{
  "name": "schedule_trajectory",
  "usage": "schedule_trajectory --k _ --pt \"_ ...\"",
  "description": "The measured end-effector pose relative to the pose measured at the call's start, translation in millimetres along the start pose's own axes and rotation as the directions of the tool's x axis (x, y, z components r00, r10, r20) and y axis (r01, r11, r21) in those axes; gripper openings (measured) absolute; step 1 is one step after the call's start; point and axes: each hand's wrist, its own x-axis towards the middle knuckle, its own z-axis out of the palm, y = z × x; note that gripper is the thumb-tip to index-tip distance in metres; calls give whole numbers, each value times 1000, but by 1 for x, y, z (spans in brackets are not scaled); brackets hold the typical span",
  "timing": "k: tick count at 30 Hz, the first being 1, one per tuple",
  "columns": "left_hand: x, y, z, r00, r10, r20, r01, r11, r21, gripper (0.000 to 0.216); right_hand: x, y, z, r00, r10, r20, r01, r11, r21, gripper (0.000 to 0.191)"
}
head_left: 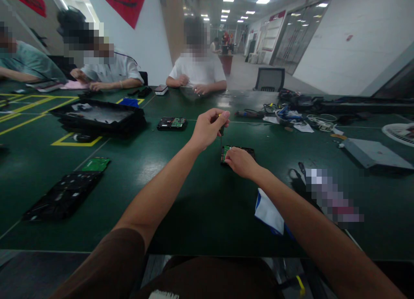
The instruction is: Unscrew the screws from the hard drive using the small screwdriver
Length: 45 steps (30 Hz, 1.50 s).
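Note:
My left hand (207, 129) is closed around the handle of a screwdriver (221, 130), held upright, its thin shaft pointing down. Below its tip lies a small black device (249, 151) with a green circuit board showing at its left end. My right hand (242, 162) rests on the near side of this device, fingers curled against the board close to the shaft. The hand covers much of the device, and whether a small part is pinched there is hidden. A similar black device with a green board (173, 123) lies farther off to the left.
Black trays (100, 118) stand at the left, and a long black casing (64, 193) with a green board lies nearer. A white-and-blue cloth (269, 210) is under my right forearm. Cables (287, 116), a grey box (377, 153) and a white fan (401, 133) are rightward. Several people sit opposite.

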Motion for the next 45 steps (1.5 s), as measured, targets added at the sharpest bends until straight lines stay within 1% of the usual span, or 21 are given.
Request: schedule_trajectory --k 5,8,11,13,16,19,20,21,23,24,25,27,29,30,32,33,37,39,42,45 --pt "-1 0 0 1000 24 3 -24 1000 -13 31 0 3 -1 1000 -8 -19 9 997 74 11" --pt "-1 1 -1 1000 17 0 -17 1000 -5 33 -1 8 -1 999 -4 -41 9 992 126 12" --pt "-1 2 -1 1000 11 1 -11 1000 -1 34 -3 18 -4 991 56 -124 -34 985 167 16" --pt "-1 2 -2 1000 9 12 -9 1000 -17 35 -6 24 -10 972 96 -214 -49 975 215 17" --pt "-2 2 -1 999 -14 40 16 999 -32 36 -13 32 -25 938 149 -314 -48 950 307 16" --pt "-3 1 0 998 -25 65 27 999 -34 38 -19 36 -39 889 243 -388 -64 905 420 18" --pt "-3 0 1 997 -22 74 24 999 -32 38 -20 38 -41 883 268 -386 -61 880 471 19" --pt "-4 -1 1 996 -19 85 21 999 -26 38 -22 40 -42 885 286 -366 -58 850 523 20" --pt "-5 -2 0 993 -22 113 23 1000 -7 36 -24 45 -40 915 285 -285 -71 810 581 21" --pt "-5 -3 0 991 -28 128 28 1000 1 35 -24 49 -36 929 275 -247 -89 815 573 21" --pt "-5 -3 0 989 -35 145 34 999 7 33 -25 54 -31 943 254 -216 -104 840 533 21" --pt "-5 -4 -1 984 -49 170 47 999 14 31 -26 64 -21 958 208 -198 -111 904 413 28" --pt "-5 -5 -1 982 -60 182 57 998 21 30 -26 74 -10 978 148 -146 -96 944 316 46" --pt "-5 -5 -1 981 -63 183 60 998 24 30 -26 78 -5 989 123 -83 -94 953 289 59" --pt "-5 -5 -2 982 -66 176 63 998 27 30 -24 82 3 992 126 13 -125 957 262 79" --pt "-5 -4 -2 983 -68 172 64 998 29 30 -23 83 5 992 119 35 -124 959 253 84" --pt "-4 -4 -2 984 -76 162 70 997 45 29 -14 80 9 998 51 45 -61 965 257 93" --pt "-4 -4 -3 983 -78 165 71 996 47 29 -10 79 8 997 48 53 -60 962 265 96" --pt "-4 -5 -3 984 -73 162 68 997 37 30 -6 76 4 994 87 72 -102 966 236 101" --pt "-3 -7 -3 986 -72 152 71 997 14 29 -8 68 2 984 161 80 -172 972 163 104"
